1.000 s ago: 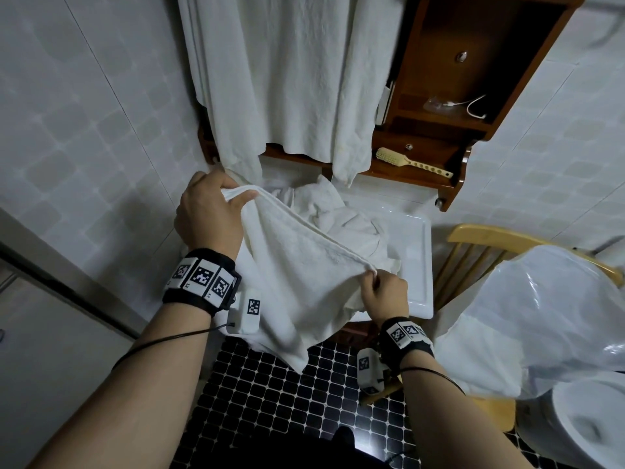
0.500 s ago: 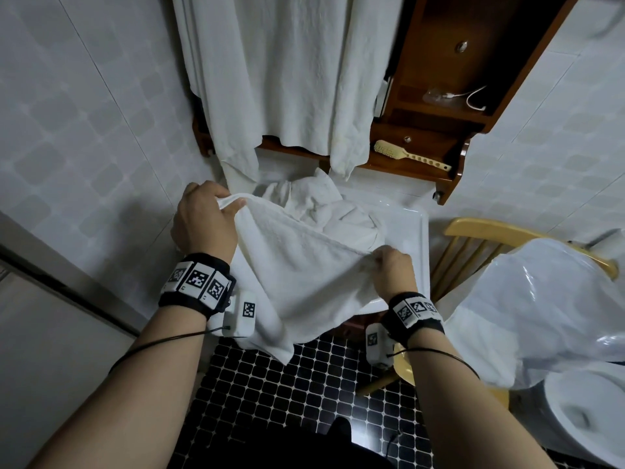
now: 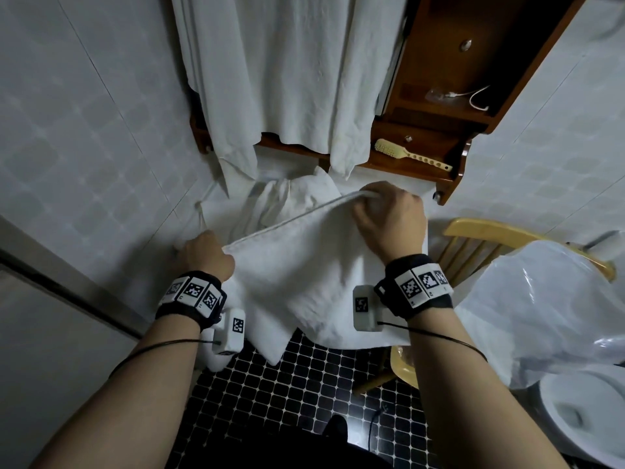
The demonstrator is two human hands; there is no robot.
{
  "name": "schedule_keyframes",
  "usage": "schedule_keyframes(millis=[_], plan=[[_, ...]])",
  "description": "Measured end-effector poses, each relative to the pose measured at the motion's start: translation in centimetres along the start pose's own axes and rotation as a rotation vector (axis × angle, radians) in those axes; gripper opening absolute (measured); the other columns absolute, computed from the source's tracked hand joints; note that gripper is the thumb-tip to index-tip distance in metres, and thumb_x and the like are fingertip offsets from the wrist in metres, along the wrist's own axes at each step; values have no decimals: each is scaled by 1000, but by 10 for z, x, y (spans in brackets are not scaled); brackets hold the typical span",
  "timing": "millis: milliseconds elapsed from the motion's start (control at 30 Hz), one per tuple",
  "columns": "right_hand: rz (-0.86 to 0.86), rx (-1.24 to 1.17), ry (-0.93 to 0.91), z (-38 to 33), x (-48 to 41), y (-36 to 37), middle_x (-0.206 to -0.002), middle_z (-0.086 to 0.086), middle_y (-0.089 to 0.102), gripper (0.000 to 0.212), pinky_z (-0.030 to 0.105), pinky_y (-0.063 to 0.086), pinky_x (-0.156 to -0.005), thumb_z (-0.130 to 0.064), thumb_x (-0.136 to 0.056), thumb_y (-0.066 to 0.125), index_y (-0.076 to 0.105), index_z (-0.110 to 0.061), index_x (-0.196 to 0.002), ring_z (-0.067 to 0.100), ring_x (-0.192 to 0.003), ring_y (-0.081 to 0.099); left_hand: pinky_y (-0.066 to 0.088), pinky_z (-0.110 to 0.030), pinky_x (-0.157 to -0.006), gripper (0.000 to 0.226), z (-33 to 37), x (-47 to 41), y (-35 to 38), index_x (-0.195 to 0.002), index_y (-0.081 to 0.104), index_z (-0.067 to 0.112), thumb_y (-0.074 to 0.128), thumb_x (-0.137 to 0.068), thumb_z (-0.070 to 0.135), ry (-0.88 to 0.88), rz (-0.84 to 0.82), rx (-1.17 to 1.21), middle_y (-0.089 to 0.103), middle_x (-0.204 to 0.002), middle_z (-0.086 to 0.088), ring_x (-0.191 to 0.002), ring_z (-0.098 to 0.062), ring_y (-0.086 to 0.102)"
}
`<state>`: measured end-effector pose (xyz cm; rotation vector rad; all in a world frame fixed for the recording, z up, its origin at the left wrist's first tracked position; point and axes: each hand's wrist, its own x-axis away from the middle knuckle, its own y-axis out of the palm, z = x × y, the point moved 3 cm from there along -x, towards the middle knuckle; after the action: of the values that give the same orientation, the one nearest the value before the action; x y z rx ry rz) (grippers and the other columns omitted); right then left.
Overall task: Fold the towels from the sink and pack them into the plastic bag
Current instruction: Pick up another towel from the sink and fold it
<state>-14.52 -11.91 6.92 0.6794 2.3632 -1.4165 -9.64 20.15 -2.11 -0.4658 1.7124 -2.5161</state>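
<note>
Head | left grip clutches towel corner; right grip clutches opposite corner; towel hangs between

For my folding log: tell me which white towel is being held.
The stretched towel, gripped along its top edge by the left hand and right hand. The crumpled towel lies behind it; the hanging towels drape from above.

Chair back, seemingly, between towel and plastic bag

White towel between both hands
</note>
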Motion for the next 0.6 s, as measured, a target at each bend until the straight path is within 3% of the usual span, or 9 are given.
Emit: schedule_keyframes(millis=[100,200,333,467,600], plan=[[-142,-48,-156,-8,4,11,-92,-8,79,27,42,59,-68,-53,-92,67,80,-30,-96,22,-82,72,52,-33,-70,22,-1,-2,11,-91,59,11,56,-72,23,-11,-207,-56,69,-100,-14,-88,-37,68],[-67,-97,-241,-20,4,2,-93,-11,78,27,40,57,-65,-55,-95,67,81,-33,-95,18,-81,72,48,-30,-64,19,0,8,25,-84,62,10,59,-75,26,59,-349,-92,69,-90,-12,-81,-32,67],[-25,-116,-340,-40,5,-2,-90,-7,74,26,41,55,-63,-55,-94,69,81,-33,-99,19,-78,70,55,-34,-74,21,14,15,40,-101,59,13,66,-84,23,185,-442,-46,68,-101,-8,-87,-26,67],[8,-146,-427,-55,9,0,-85,-6,71,20,39,53,-58,-48,-93,75,81,-30,-97,21,-74,69,55,-44,-88,26,52,23,24,-111,51,16,63,-88,17,470,-354,76,65,-108,-8,-101,-30,65],[13,-184,-411,-57,14,4,-83,-6,69,19,38,52,-59,-47,-94,75,82,-29,-97,21,-75,68,53,-37,-83,18,81,37,10,-110,65,13,56,-95,12,607,-197,277,72,-106,-6,-96,-25,66]])
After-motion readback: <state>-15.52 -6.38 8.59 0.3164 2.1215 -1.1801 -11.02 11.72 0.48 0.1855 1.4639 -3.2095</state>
